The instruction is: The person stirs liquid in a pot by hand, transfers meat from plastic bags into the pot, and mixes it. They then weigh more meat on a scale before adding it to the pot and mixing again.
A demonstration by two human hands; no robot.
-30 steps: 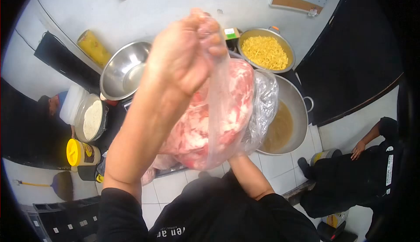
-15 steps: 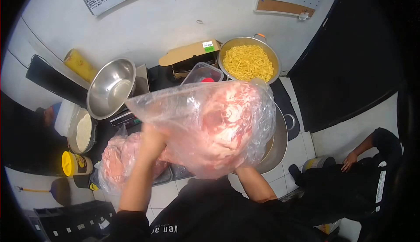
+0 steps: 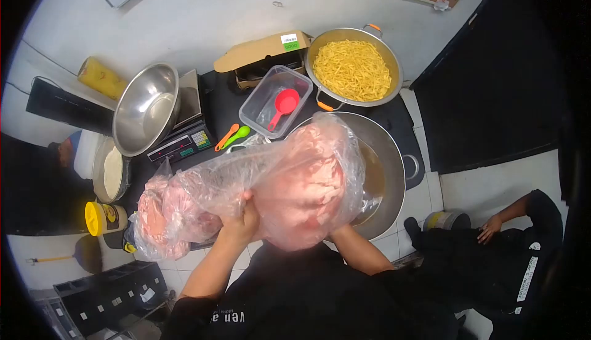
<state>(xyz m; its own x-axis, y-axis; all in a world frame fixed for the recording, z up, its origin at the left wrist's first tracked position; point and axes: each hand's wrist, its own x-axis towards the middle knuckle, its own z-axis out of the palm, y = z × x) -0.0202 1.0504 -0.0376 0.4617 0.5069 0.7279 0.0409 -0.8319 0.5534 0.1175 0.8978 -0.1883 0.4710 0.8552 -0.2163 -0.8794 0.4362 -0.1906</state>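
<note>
Partly over the wide pot (image 3: 391, 177), gripping a clear bag (image 3: 246, 166) with the left hand (image 3: 241, 222), with raw meat (image 3: 311, 183) not yet out. Probably supporting with the right hand (image 3: 340, 234); cannot tell how fingers curl.

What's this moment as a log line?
left hand: grips meat bag | right hand: under bag, fingers hidden | pot: brown liquid inside, partly covered

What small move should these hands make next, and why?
Probably a small pull by the left hand to gather the loose plastic: it grips the held meat bag on its slack side, which trails toward the other meat bag, while the right hand, mostly hidden, seems to support the full end.
</note>
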